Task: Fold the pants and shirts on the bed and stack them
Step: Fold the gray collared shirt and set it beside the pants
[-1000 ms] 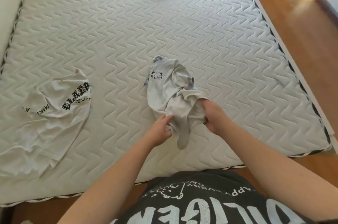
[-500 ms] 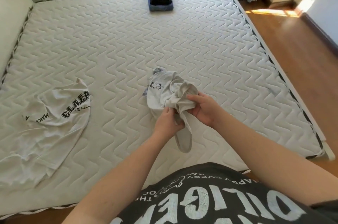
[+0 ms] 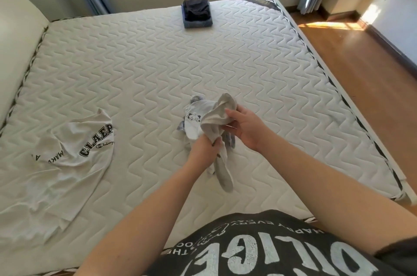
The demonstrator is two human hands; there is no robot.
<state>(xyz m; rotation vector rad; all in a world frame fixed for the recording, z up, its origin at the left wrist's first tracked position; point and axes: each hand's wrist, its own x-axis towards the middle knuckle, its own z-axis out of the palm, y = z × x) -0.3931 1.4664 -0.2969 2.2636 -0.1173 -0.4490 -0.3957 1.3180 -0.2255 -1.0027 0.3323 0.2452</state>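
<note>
Small light-grey cotton garment with a cartoon animal print [image 3: 204, 122] sits bunched near the middle of the white quilted mattress [image 3: 259, 68], toward its near edge. Left hand [image 3: 204, 151] is clenched on the lower bunch; a loose grey end hangs below it. Right hand [image 3: 247, 128] pinches the upper fold, fingers partly spread. Compared with half a second ago, that fold is lifted higher and the hands are farther apart. White T-shirt with black lettering [image 3: 67, 160] unchanged, lying crumpled by the left edge. Folded dark stack [image 3: 197, 14] unchanged at the far edge.
</note>
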